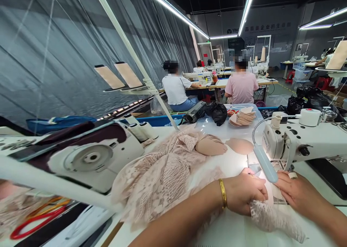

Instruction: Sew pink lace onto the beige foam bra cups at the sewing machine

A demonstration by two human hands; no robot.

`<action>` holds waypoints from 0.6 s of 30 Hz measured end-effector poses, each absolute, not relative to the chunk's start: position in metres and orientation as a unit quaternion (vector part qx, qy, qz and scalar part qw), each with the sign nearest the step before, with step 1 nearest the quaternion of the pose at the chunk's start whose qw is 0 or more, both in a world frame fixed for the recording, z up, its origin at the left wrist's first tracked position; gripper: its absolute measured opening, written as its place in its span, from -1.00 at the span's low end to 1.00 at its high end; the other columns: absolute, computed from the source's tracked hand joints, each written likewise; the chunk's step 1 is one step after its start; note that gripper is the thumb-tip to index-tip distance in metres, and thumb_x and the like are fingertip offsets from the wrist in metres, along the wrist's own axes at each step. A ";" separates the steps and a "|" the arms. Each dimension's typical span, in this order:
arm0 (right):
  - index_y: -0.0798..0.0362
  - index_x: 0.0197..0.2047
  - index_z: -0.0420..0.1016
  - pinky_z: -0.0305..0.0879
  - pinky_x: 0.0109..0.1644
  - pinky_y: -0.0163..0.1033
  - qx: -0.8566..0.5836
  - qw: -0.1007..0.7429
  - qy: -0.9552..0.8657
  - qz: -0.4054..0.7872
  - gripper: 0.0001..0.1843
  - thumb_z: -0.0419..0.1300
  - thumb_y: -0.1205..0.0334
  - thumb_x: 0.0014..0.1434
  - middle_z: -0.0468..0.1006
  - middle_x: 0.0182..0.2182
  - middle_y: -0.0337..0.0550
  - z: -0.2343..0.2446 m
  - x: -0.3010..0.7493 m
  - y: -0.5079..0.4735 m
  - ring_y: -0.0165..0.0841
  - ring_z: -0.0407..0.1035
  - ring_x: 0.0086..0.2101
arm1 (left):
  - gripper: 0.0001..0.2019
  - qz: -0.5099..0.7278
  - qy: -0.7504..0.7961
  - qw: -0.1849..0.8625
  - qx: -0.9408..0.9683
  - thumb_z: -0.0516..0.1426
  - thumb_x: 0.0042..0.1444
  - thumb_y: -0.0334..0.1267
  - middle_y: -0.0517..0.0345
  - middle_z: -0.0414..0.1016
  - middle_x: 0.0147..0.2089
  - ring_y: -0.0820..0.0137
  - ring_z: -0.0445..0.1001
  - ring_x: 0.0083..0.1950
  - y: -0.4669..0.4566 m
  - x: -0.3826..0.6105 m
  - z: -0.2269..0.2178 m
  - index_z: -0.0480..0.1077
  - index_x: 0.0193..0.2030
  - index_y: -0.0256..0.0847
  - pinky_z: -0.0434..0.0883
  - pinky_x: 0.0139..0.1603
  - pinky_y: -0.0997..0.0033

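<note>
At the sewing machine [287, 137] on my right, my left hand [245, 191] is closed on pale pink lace fabric [276, 218], whose loose end trails over the table toward me. My right hand [300, 194] lies palm down beside the needle area, fingers stretched out flat against the cloth. A grey gooseneck lamp [265, 164] lights the spot between the hands and hides part of the stitching area. Left of the hands is a heap of beige lace [168, 167], with a beige moulded cup [211, 144] at its edge and another cup [240, 146] near the machine.
A clear plastic bin [202, 122] behind the table carries stacked cups [242, 116] and a black bag [217, 112]. To the left stand another machine [89, 156], a white thread-stand pole [130, 52] and red-handled scissors [40, 221]. Two people sit sewing ahead.
</note>
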State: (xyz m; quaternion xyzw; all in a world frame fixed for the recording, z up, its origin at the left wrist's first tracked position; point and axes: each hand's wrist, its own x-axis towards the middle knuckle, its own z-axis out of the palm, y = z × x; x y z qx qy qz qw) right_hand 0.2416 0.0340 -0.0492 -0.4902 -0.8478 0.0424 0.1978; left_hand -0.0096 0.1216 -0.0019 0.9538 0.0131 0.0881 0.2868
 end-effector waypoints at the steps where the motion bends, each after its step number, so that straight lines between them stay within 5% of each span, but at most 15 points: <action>1: -0.14 -0.12 0.57 0.44 -0.04 -0.12 -0.490 0.193 -0.849 0.044 -0.66 0.01 0.41 0.36 0.65 -0.07 -0.22 -0.049 0.242 0.034 -0.20 0.49 -0.09 | -0.87 0.077 0.011 0.281 0.957 0.28 0.01 -0.33 0.16 0.66 -0.05 0.18 0.58 -0.01 0.122 -0.010 -0.002 0.42 -0.48 -0.15 0.16 0.25 0.14; 12: -0.11 -0.01 0.50 0.42 -0.08 -0.09 -0.478 0.173 -0.861 0.036 -0.59 -0.07 0.48 0.34 0.63 -0.02 -0.15 -0.048 0.243 0.032 -0.17 0.46 -0.08 | -0.91 0.040 0.038 0.195 0.979 0.24 0.08 -0.41 0.24 0.63 0.02 0.32 0.56 0.02 0.125 -0.009 0.002 0.43 -0.41 -0.20 0.21 0.25 0.15; 18: -0.11 -0.09 0.52 0.36 -0.22 -0.19 -0.460 0.183 -0.869 0.009 -0.68 0.00 0.43 0.35 0.61 -0.24 -0.18 -0.047 0.243 0.030 -0.23 0.45 -0.25 | -0.85 0.062 0.048 0.133 0.988 0.23 0.08 -0.42 0.26 0.63 0.01 0.34 0.57 -0.06 0.132 -0.008 -0.003 0.38 -0.46 -0.22 0.20 0.16 0.11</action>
